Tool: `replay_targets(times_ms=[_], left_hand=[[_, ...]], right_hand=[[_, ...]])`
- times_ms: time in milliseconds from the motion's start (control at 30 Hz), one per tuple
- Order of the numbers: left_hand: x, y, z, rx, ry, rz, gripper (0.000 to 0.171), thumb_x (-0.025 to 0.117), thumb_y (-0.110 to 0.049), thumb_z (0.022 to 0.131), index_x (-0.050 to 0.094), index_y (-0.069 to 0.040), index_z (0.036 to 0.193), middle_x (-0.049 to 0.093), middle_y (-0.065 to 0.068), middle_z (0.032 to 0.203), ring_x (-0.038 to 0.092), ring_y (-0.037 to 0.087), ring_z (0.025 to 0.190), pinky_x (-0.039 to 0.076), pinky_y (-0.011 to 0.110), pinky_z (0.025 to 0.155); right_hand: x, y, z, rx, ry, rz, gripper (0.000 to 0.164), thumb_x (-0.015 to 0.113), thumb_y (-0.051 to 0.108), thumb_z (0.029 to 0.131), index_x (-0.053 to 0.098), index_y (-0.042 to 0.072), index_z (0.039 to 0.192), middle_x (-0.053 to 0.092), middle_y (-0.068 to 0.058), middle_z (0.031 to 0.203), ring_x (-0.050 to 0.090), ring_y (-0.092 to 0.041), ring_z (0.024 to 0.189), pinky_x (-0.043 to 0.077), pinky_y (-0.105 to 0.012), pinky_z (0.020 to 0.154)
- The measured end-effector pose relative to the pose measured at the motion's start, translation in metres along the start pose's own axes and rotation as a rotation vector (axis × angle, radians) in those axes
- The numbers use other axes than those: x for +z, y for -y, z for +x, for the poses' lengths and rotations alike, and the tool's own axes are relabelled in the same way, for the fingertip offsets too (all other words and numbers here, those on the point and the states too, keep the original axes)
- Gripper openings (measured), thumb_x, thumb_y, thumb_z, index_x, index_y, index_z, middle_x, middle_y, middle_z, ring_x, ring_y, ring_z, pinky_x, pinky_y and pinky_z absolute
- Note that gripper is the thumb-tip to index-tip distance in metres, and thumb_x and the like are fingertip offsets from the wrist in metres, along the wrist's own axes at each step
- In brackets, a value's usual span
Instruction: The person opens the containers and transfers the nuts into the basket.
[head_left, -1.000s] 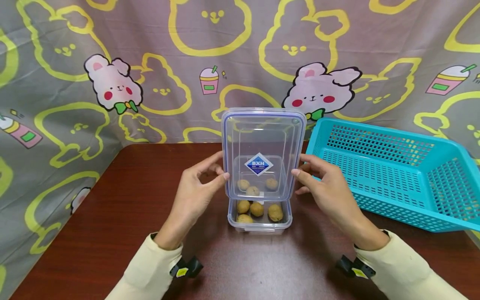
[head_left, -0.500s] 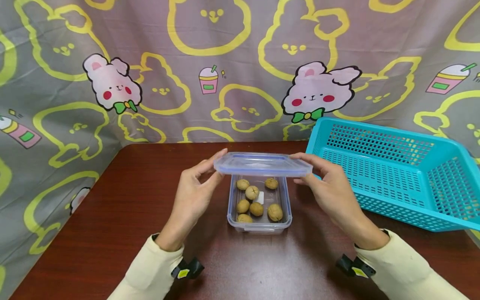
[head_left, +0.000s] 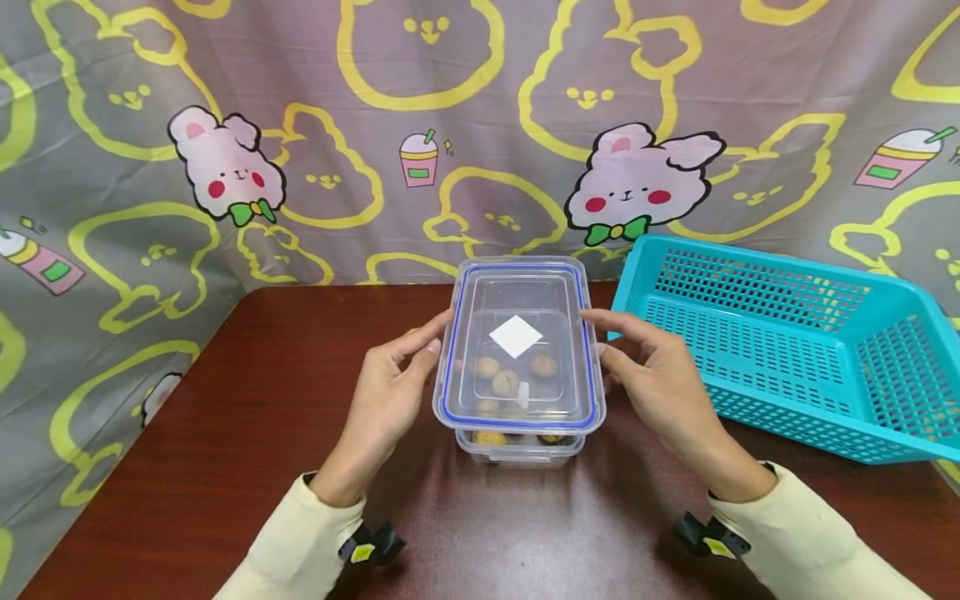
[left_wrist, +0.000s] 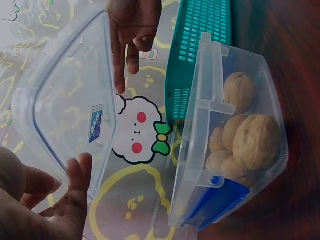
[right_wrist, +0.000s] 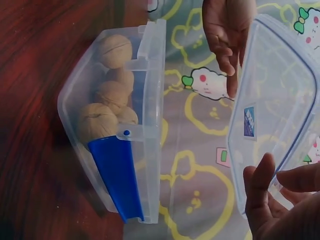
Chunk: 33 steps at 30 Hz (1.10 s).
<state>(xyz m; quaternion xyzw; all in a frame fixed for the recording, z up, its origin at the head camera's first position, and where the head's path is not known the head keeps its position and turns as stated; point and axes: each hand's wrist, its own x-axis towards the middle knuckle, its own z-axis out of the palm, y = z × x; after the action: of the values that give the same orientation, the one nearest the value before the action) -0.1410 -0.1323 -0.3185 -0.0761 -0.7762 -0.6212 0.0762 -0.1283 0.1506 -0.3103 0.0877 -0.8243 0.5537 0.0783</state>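
Observation:
Both hands hold a clear lid (head_left: pixel 517 292) with a blue seal ring above a clear plastic box (head_left: pixel 521 457). Tilted, the lid shows the white back of its diamond sticker to the head camera. At its left edge my left hand (head_left: pixel 393 383) pinches it between thumb and fingers. My right hand (head_left: pixel 652 367) grips the opposite edge. Several walnuts (right_wrist: pixel 97 124) lie in the box, partly seen through the lid from above. A gap separates lid and box in both wrist views. On the box's side hangs a blue latch (left_wrist: pixel 216 205).
A turquoise perforated basket (head_left: pixel 780 417) stands at the right of the brown table (head_left: pixel 247 433). Behind the table hangs a patterned cloth (head_left: pixel 315 50) with rabbit prints.
The lid has turned over between my hands: its printed sticker face showed first, then it lay nearly edge-on, and now the sticker's white back shows. The box and basket have stayed put.

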Motion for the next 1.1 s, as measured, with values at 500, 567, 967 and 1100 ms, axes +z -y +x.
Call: replay_targets(times_ms=[500,567,967,1100], left_hand=[[-0.003,0.004,-0.001,-0.116,0.065,-0.168,0.049,0.054,-0.002,0.104,0.059,-0.016,0.150,0.070,0.020,0.128,0.073,0.011,0.083,0.064,0.032,0.069],[-0.003,0.005,0.000,-0.140,0.073,-0.155,0.054,0.057,-0.002,0.102,0.054,-0.016,0.154,0.069,0.023,0.132,0.073,0.010,0.084,0.065,0.033,0.069],[-0.016,0.010,0.001,-0.267,0.138,-0.104,0.055,0.064,-0.010,0.101,0.054,-0.017,0.154,0.065,0.018,0.135,0.074,0.015,0.080,0.063,0.032,0.065],[-0.021,0.012,0.000,-0.289,0.170,-0.103,0.054,0.063,-0.011,0.103,0.052,-0.017,0.156,0.063,0.018,0.138,0.075,0.015,0.084,0.063,0.032,0.067]], right_hand=[[0.005,-0.003,0.000,0.080,0.073,0.075,0.034,0.054,0.009,0.108,0.064,0.009,0.141,0.060,-0.017,0.130,0.067,-0.020,0.090,0.064,-0.036,0.066],[0.006,-0.003,0.000,0.100,0.079,0.087,0.035,0.053,0.009,0.108,0.064,0.008,0.141,0.058,-0.017,0.129,0.065,-0.023,0.091,0.064,-0.037,0.065],[0.013,-0.002,0.007,0.183,0.127,0.135,0.065,0.059,0.011,0.104,0.035,0.013,0.164,0.061,-0.019,0.139,0.069,-0.023,0.096,0.064,-0.038,0.067],[0.015,-0.001,0.010,0.225,0.162,0.136,0.059,0.060,0.012,0.104,0.042,0.010,0.160,0.061,-0.019,0.139,0.070,-0.023,0.099,0.065,-0.037,0.069]])
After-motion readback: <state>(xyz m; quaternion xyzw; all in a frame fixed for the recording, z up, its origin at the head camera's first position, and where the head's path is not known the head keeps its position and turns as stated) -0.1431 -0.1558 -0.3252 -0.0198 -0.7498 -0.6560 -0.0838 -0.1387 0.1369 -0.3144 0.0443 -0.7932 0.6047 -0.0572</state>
